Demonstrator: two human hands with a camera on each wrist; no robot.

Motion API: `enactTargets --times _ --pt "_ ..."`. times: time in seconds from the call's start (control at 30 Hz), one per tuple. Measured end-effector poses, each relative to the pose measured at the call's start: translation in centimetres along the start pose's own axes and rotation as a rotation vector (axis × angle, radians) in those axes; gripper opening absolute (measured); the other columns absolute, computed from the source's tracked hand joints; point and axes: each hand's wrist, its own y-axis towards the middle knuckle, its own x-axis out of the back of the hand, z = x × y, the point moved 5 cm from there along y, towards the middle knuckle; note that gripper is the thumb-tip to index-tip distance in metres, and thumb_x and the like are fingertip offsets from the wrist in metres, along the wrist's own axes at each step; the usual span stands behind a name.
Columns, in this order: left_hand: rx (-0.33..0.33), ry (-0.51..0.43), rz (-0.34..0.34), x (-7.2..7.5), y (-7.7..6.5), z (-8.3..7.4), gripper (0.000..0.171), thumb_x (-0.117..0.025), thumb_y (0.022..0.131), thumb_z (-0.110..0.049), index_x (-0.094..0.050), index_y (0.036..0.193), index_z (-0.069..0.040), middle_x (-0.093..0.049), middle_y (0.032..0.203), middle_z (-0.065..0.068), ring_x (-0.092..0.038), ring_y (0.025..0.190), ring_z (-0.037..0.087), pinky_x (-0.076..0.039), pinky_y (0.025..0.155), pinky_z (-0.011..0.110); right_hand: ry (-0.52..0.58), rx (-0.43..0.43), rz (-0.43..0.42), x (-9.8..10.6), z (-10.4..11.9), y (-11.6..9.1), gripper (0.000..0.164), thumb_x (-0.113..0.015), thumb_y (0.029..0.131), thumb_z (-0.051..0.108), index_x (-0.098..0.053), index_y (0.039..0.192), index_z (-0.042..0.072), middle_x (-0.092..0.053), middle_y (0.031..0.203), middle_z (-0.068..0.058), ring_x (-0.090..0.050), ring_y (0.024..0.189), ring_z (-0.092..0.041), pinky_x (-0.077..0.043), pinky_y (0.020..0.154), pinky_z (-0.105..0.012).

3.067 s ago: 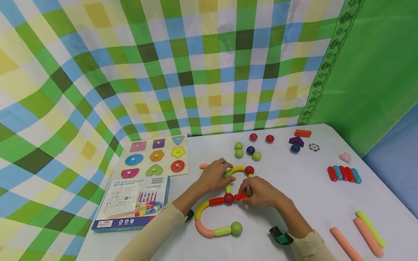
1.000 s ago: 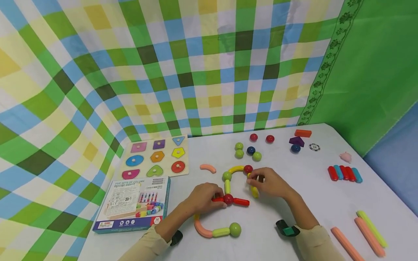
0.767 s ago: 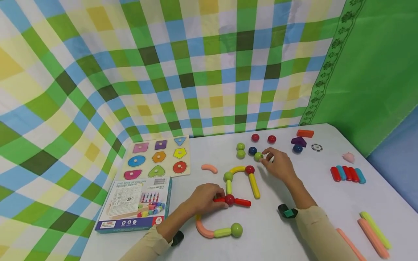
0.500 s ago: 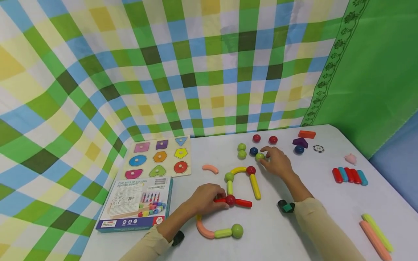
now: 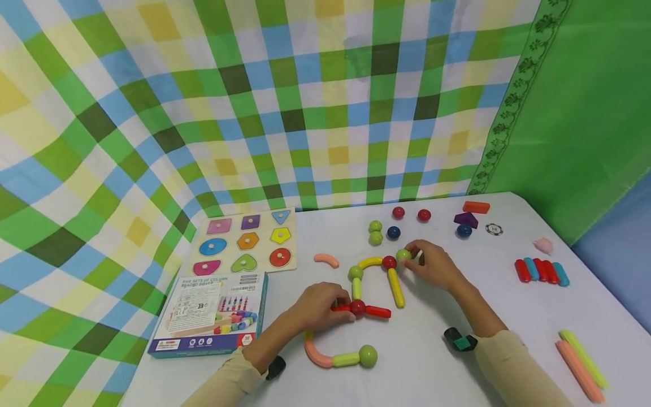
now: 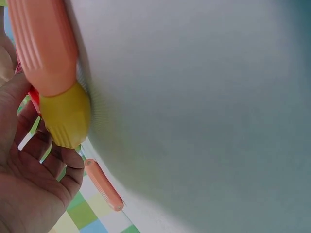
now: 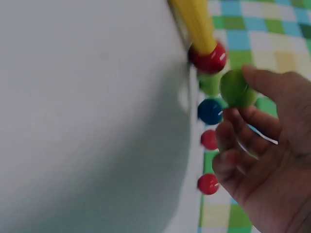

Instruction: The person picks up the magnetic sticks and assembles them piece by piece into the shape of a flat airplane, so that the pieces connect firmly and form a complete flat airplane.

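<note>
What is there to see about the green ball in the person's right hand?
The green ball is plain, round and shiny, with a smooth surface that may be painted wood or plastic. The right hand pinches it at the white table, just right of the nearest red ball. Whether it touches that ball or the tabletop is hard to tell.

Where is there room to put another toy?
On the bare table between the right hand, the red-and-blue row and the long sticks. It's crowded around the left hand, with sticks and balls close by.
</note>
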Motion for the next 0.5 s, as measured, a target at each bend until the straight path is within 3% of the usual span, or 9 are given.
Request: enactTargets --times 0.13,0.3,0.5 --pt "0.002 -0.017 -0.005 0.0 0.1 0.1 0.028 -0.073 0.081 -0.044 -0.067 0.101 -0.024 -0.053 0.076 -0.017 -0.048 0.072 0.003 -0.041 0.063 0.019 0.089 0.059 0.068 -0.6 1.4 -3.1 0.031 -0.071 0.086 0.031 -0.061 0.112 0.017 -0.058 0.094 0.002 -0.052 0.082 -0.019 -0.049 0.062 -0.027" --pt "-0.003 -0.022 -0.01 0.0 0.0 0.1 0.028 -0.073 0.081 -0.044 -0.067 0.1 -0.024 -0.053 0.075 -0.018 -0.048 0.071 0.002 -0.041 0.062 0.019 0.09 0.104 0.175 -1.9 2.1 -6.8 0.03 -0.074 0.082 0.036 -0.062 0.106 0.024 -0.058 0.089 0.01 -0.054 0.081 -0.016 -0.048 0.064 -0.024" --pt "-0.017 -0.023 -0.025 0.4 -0.1 -0.2 0.026 -0.073 0.081 -0.042 -0.068 0.098 -0.023 -0.052 0.073 -0.017 -0.047 0.069 0.003 -0.04 0.061 0.019 0.077 0.138 0.273 -3.0 2.9 -8.8 0.028 -0.075 0.08 0.04 -0.062 0.1 0.025 -0.058 0.085 0.011 -0.054 0.074 -0.013 -0.047 0.061 -0.023"
